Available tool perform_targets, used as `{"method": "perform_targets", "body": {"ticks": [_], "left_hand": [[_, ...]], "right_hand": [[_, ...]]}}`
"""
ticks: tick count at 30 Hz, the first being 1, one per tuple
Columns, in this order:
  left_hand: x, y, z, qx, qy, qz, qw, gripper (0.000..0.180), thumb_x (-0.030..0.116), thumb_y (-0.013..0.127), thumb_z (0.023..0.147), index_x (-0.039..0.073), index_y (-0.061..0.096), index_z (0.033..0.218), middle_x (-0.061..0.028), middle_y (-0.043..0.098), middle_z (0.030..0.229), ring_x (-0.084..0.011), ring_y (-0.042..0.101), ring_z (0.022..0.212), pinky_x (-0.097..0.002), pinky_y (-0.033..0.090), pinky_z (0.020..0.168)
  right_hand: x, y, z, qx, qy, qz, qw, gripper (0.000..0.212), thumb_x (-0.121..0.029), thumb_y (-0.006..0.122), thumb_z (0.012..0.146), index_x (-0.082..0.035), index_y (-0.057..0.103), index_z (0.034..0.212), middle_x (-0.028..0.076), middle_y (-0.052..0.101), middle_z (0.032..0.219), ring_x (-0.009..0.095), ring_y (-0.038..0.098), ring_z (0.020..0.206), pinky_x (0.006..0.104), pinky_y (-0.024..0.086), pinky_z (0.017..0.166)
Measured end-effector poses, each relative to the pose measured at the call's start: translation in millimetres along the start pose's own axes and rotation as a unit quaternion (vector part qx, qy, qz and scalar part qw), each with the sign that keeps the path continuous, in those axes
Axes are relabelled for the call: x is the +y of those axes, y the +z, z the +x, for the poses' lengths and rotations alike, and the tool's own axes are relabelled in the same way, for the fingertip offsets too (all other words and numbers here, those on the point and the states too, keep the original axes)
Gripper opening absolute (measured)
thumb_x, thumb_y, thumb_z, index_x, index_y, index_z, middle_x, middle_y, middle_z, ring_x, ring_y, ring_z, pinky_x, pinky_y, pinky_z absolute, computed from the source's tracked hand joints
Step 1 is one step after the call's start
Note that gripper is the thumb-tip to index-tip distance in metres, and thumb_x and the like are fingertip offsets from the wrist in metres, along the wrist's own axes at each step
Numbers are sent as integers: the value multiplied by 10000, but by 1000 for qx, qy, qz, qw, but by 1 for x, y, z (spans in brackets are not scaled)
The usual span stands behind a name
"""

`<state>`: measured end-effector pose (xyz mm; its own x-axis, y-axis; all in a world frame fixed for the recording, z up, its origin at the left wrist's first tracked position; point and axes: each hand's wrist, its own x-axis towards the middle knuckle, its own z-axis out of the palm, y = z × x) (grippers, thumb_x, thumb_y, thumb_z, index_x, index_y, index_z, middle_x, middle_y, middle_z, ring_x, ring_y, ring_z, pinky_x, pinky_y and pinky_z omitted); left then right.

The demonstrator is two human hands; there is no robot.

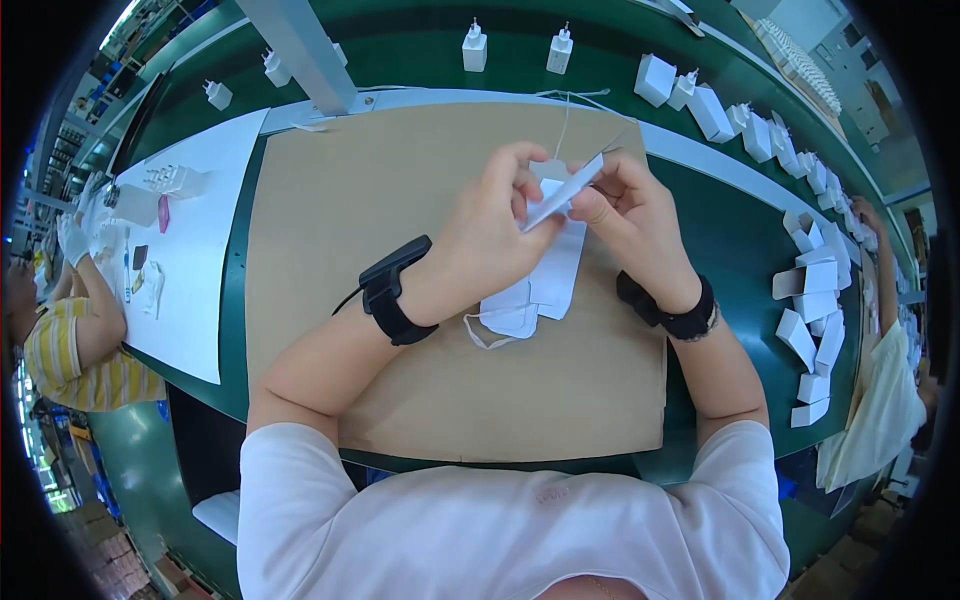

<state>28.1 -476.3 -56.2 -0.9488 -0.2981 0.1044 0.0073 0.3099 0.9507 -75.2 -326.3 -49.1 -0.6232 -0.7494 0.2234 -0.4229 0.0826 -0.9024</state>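
Observation:
Over the brown cardboard sheet (420, 410), both hands are raised and close together. My left hand (495, 225) grips one end of a thin white card piece (562, 194), its fingers curled round it. My right hand (635, 220) pinches the other end between thumb and fingers. The piece is tilted, seen almost edge-on, so whether it is a folded carton or a single card is unclear. Below the hands lie flat white carton pieces (560, 275), partly hidden. A white looped strap (488, 340) rests at their near edge.
White plug adapters (475, 48) and small white boxes (710, 113) line the green belt ahead. Opened white cartons (815, 290) are heaped at right. A grey post (300, 50) rises at front left. One person (85, 330) works at left, another (880, 400) at right.

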Motion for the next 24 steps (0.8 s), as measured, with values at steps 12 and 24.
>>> {"method": "perform_targets", "body": {"ticks": [12,24], "left_hand": [[-9,11,-2,-45,119,-178,976,695,301,631,828,72,210,1331,-190,406,1199,-282,465,1077,-371,408,889],[-12,5,5,-124,-7,-391,912,604,254,571,880,145,90,1229,-150,474,1092,-211,584,890,-342,513,713]], "right_hand": [[-27,22,-6,89,12,231,969,174,-109,610,847,-7,563,979,47,584,934,85,536,761,203,441,657],[-5,9,-5,73,-151,67,984,191,-108,568,878,17,580,1022,93,595,1016,155,554,974,255,438,829]]}}
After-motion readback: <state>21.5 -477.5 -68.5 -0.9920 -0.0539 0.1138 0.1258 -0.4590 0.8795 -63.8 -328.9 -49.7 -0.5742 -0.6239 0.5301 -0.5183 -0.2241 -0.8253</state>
